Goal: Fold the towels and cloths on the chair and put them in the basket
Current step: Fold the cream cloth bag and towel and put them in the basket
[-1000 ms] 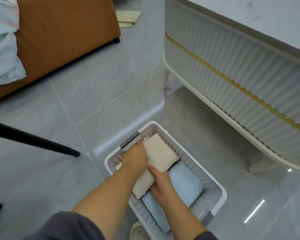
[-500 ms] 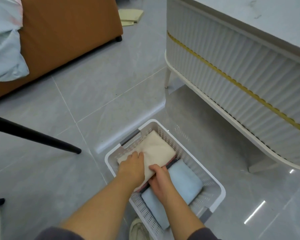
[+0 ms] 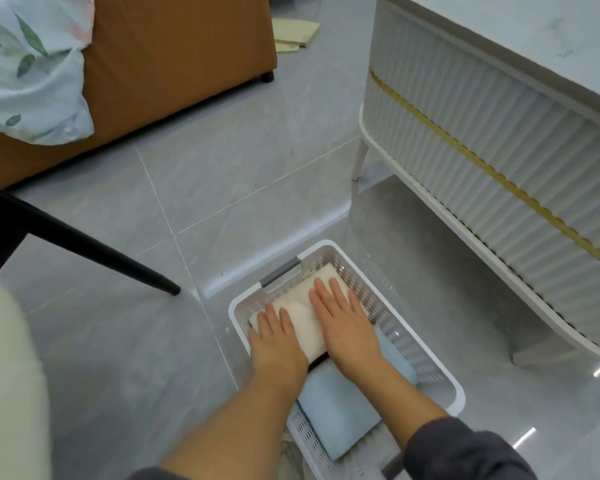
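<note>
A white perforated basket stands on the floor in front of me. In its far half lies a folded cream towel on top of something dark. A folded light-blue towel fills the near half. My left hand lies flat on the cream towel's left part, fingers spread. My right hand lies flat on its right part, fingers spread too. Neither hand grips anything. A pale chair seat shows at the left edge, with its black leg slanting down to the floor.
A white ribbed cabinet with gold trim stands on the right, close to the basket. An orange sofa with a leaf-print cloth is at the back left. Yellowish flat pieces lie on the grey tile floor far back.
Both hands let go of the cream towel after setting it down in the basket. They now rest flat on top of it, the right hand moved from its near edge onto it.
</note>
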{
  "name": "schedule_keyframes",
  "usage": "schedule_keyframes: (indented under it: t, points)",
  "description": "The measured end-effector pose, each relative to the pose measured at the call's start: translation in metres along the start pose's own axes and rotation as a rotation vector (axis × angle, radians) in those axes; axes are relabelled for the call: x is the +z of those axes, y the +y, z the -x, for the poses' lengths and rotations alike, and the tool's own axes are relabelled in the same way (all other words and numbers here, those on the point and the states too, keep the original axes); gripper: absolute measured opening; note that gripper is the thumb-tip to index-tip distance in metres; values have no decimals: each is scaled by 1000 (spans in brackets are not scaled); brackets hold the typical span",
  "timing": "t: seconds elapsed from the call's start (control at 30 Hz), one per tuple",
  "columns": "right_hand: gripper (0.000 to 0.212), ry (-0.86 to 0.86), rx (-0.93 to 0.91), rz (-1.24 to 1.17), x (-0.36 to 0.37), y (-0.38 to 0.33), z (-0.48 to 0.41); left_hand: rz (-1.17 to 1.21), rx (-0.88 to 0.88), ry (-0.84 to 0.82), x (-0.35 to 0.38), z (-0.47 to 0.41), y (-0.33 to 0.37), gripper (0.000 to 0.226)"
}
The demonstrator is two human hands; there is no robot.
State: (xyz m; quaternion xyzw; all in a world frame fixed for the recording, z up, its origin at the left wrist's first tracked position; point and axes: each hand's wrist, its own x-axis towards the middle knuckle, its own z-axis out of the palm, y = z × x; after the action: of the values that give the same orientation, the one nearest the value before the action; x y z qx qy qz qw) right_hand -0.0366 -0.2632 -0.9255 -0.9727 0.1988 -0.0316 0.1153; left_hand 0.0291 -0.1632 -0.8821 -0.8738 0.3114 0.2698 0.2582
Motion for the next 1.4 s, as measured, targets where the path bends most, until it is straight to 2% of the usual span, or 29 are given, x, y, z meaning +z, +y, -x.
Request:
schedule_keyframes:
  t: [0.07, 0.17, 0.2, 0.3, 0.37, 0.8, 1.03, 1.23, 1.3, 1.4]
  points:
    - [57, -213, -95, 89, -5, 9, -14, -102, -27, -34, 4, 0, 4, 75]
    - [68, -390, -174, 160, -1, 16, -26, -213, -62, -81, 5, -4, 8, 76]
    - [74, -395, -180, 192, 0, 16, -27, -246, -64, -90, 5, -6, 10, 77]
    - [61, -408, -148, 239, 7, 16, -29, -305, -58, -135, 7, -9, 12, 80]
    - [60, -434, -132, 240, 5, 13, -30, -323, -70, -153, 8, -12, 10, 81]
    - [61, -527, -124, 281, 0, 10, -34, -382, -67, -120, 13, -18, 5, 80]
    - [60, -426, -100, 119, -36, 1, -24, -399, -32, -119, -19, -1, -4, 83]
    - [57, -251, 55, -80, -115, -14, 9, -399, 53, -139, -105, 63, -38, 61]
    - [54, -192, 56, -137, -147, -31, 16, -305, 92, -45, -134, 97, -57, 51]
    - [49, -111, -36, -157, -198, -71, 26, -58, 184, 216, -161, 158, -97, 35]
